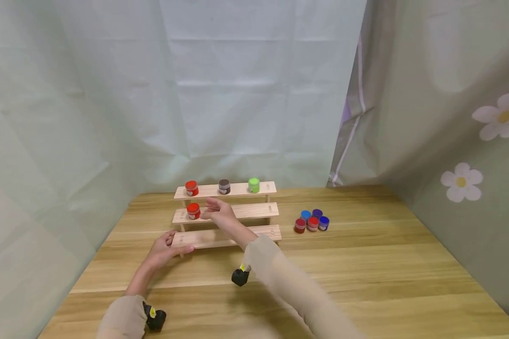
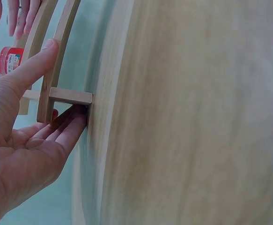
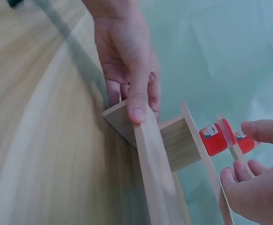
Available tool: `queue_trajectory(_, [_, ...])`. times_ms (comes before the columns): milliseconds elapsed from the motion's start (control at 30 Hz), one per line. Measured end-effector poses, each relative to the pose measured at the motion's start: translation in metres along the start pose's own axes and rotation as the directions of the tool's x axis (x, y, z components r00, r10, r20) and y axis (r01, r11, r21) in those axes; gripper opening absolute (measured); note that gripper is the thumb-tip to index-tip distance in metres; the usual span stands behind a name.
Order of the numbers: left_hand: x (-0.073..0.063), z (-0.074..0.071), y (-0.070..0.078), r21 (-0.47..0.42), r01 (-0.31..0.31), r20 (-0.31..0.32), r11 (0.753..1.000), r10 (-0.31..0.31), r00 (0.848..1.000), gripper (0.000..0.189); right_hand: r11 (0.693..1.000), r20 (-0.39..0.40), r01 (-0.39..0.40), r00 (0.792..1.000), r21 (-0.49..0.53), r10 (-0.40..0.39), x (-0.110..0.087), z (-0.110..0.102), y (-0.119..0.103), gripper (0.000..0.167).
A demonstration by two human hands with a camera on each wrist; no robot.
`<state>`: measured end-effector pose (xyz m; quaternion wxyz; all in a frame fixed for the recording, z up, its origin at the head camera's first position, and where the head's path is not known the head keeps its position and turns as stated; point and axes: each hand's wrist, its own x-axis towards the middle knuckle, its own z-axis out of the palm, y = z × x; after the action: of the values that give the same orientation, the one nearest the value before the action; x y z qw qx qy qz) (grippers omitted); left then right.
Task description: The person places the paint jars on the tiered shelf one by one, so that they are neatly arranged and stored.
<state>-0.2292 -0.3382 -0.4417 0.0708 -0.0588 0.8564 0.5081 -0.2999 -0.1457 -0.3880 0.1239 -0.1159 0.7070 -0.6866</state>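
L hand grips wooden rack at btm tier's L edge. R hand, fingers apart, holds nothing, beside red jar nr mid tier's L edge; gap btwn rack & jar cluster.

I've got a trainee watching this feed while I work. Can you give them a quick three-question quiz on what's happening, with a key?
1. Count: how many jars stand on the top shelf?

2. True or false: the right hand is gripping the red jar on the middle shelf.

3. Multiple choice: what does the left hand hold?
a) The top shelf's right end
b) The bottom shelf's left end
c) The middle shelf's right end

Key
1. Three: one red, one dark, one green.
2. False; it holds nothing.
3. b
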Motion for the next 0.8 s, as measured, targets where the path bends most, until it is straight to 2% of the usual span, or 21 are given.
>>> queue_trajectory(400, [0.000, -0.002, 0.003, -0.013, -0.002, 0.002, 1.000, 0.002, 1.000, 0.101, 0.997, 0.048, 0.058, 0.997, 0.042, -0.059, -0.016, -0.027, -0.008, 0.053])
queue_trajectory(567, [0.001, -0.001, 0.000, 0.000, -0.009, 0.012, 1.000, 0.009, 1.000, 0.099, 0.997, 0.049, 0.067, 0.996, 0.034, -0.068, -0.023, -0.051, -0.010, 0.051])
queue_trajectory(800, [-0.001, 0.000, -0.001, -0.003, -0.013, 0.011, 1.000, 0.013, 1.000, 0.098, 0.994, 0.079, 0.110, 0.991, -0.004, -0.109, -0.031, -0.097, -0.002, 0.048])
